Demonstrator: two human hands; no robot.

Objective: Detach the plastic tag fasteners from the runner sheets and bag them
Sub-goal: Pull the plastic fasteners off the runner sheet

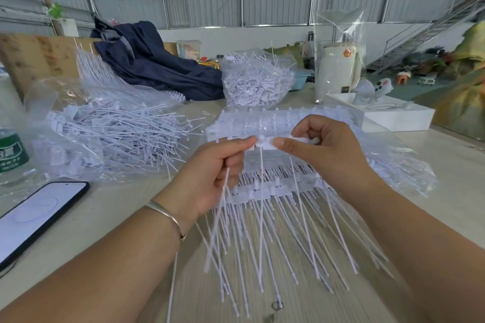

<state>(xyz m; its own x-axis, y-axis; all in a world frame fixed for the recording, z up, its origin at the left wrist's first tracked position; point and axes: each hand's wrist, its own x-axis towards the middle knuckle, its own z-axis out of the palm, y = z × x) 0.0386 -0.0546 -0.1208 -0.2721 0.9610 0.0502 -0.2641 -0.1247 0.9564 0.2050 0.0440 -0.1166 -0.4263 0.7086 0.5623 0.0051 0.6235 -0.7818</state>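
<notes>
Head view looks down on both hands raised just above the tabletop point(110, 220). Left hand point(210, 173) has its fingers curled, thumb and forefinger pinching the white head end of a runner strip point(265, 143), with a few loose fastener stems point(223, 191) caught in the same grip and hanging down past the palm. Right hand point(322, 149) pinches the other side of that strip, thumb tip pressed against it and the remaining fingers curled behind. Several long white stems hang from the held strip toward the person. Under the hands lies a stack of runner sheets point(275, 189), stems fanned out toward the near edge. To the left sits a clear bag of loose fasteners point(112, 134), lying flat and open. A second, fuller bag of fasteners point(257, 78) stands farther back near the middle. A phone point(36, 215) with a lit screen lies at the near left, beside a water bottle point(13, 152). A dark blue garment point(157, 60) is heaped behind the bags, and a white box point(380, 113) sits at the far right. A thin bangle point(168, 215) circles the left wrist.
</notes>
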